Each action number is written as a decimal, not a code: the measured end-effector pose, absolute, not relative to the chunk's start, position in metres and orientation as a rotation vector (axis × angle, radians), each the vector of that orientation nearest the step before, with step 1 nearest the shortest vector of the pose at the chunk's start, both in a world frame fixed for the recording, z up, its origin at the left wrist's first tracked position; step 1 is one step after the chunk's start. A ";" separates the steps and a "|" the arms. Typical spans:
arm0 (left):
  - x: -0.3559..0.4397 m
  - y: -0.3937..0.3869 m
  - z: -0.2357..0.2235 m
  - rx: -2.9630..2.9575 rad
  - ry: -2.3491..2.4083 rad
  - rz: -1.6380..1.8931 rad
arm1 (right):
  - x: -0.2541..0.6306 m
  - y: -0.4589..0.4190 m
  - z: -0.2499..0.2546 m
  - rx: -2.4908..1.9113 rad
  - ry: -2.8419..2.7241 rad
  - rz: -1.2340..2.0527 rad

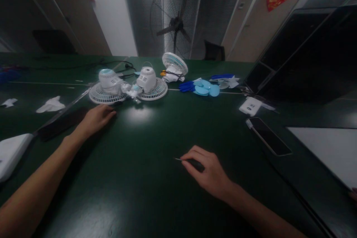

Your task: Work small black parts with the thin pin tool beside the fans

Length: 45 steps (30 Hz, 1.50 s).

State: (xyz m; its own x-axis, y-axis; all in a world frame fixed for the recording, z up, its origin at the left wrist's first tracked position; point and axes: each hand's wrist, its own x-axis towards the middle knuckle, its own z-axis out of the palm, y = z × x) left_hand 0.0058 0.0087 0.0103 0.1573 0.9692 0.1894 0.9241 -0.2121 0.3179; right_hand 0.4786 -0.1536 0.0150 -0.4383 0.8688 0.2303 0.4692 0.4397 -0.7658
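My right hand is closed around a small screwdriver above the green tabletop. Its dark handle lies in my fingers and its thin metal tip points left. Further up on the left, my left hand is at the near edge of a white fan lying grille down. The thumb and fingers are slightly apart, and I see nothing held in them; the far fingertips are partly hidden. A second white fan lies grille down beside the first, with crumpled clear plastic between them.
Behind stands a third small fan, tilted. Light-blue fan blades and blue gloves lie right of it. A phone, a white box and a large dark monitor occupy the right. At left are a dark flat object and tissue.
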 end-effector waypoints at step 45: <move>0.012 0.009 0.009 1.712 1.620 0.705 | 0.481 -0.154 0.014 -1.122 -2.108 0.858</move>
State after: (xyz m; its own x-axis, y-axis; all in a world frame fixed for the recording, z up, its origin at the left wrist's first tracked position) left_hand 0.0124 0.0090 0.0092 0.0840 0.9946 -0.0605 0.6337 -0.0065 0.7735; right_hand 0.4809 -0.1543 0.0136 -0.4668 0.8616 0.1994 0.4777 0.4354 -0.7631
